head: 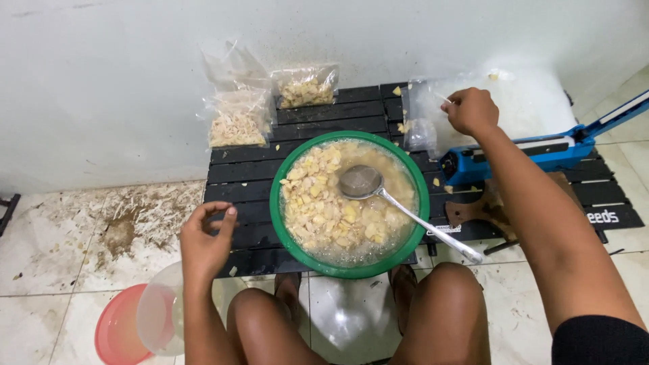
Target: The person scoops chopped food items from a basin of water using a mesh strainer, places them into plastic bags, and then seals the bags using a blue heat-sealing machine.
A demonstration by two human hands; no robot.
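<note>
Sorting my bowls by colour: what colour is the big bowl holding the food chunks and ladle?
Green, seen in the head view: the bowl has a solid green rim.

Home food-packing corner on a floor: stained white tiles (81, 243) beneath a plain wall (101, 88), a low black slatted counter (243, 176) carrying a green basin (277, 203) of chopped food, filled plastic bags (236, 122) and a blue bag sealer (541, 152).

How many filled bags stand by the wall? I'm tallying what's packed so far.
2. One filled bag stands at the table's back left corner; the other bag leans on the wall just right of it. The right hand touches another clear bag, seemingly unfilled.
</note>
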